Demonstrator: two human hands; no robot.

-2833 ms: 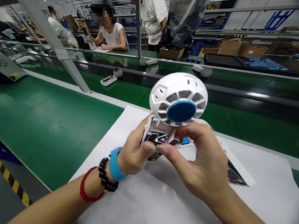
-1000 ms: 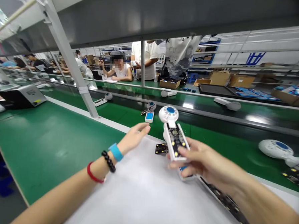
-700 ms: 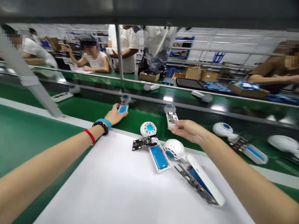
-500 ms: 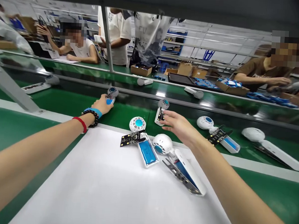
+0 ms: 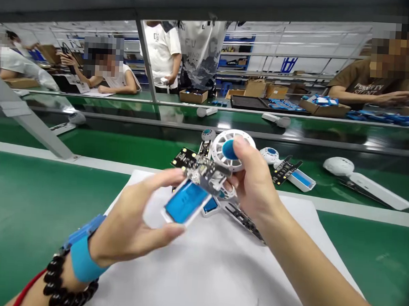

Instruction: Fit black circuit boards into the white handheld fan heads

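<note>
Head view. I observe one opened white unit [image 5: 200, 174] raised between the two hands, above the white sheet [image 5: 198, 271]. The right hand [image 5: 259, 185] grips its round head [image 5: 229, 149], thumb across the face, fingers behind. The left hand [image 5: 128, 226] curves about the blue-filled handle [image 5: 187, 201], forefinger at the far side, thumb beside the near end; whether it bears weight I cannot tell. The circuit board [image 5: 203, 168] lies askew between the hands. Beyond the right hand, another opened unit [image 5: 286, 170] lies on the green belt [image 5: 149, 152]. For sound handling, I judge, the right hand should carry the weight and the left steady the handle by its edges, leaving the board unstrained.
</note>
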